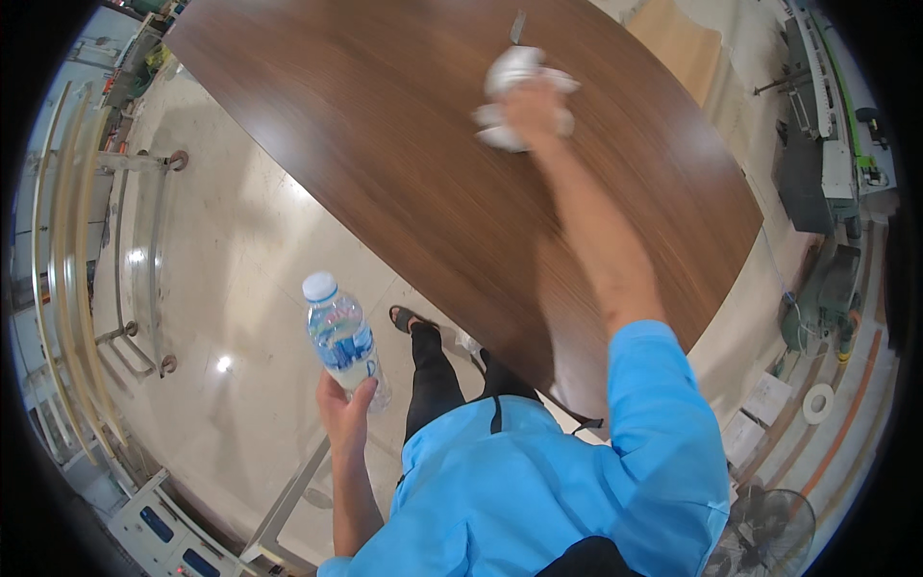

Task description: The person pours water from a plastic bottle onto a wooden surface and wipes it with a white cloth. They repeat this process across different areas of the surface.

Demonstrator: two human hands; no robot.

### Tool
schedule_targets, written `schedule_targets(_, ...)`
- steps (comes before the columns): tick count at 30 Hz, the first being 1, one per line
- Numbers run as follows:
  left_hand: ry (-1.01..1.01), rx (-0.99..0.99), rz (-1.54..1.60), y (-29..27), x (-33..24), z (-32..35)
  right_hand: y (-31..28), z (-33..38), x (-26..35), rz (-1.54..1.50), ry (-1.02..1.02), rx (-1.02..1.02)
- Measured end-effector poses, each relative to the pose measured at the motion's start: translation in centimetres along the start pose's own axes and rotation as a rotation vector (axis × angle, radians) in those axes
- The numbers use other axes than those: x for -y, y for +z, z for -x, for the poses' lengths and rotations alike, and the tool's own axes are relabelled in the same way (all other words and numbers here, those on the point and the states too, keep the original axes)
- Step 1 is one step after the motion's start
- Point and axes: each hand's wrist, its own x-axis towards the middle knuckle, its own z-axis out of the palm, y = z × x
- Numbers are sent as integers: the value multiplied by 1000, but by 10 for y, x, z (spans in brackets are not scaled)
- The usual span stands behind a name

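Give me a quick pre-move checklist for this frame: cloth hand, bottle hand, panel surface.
1. Right hand on the white cloth, cloth pressed to the brown wooden panel: ok.
2. Left hand grips the plastic water bottle at its lower end, off the panel and over the floor: ok.
3. Bottle cap on: ok. Sealed tight: cannot tell.
4. Bottle upright: nearly, tilted slightly.
5. Panel surface around the cloth bare of other items: ok.
6. Panel wet or dry under the cloth: cannot tell.
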Motion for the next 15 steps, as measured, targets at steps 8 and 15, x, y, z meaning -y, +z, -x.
schedule_targets(8, 29, 44, 107, -9, -9, -14, 17, -21, 74, -322, -383, -26)
schedule_targets(15, -2, -33, 210, -44, 1, -19, 33, 55, -88, 204, 747, -185)
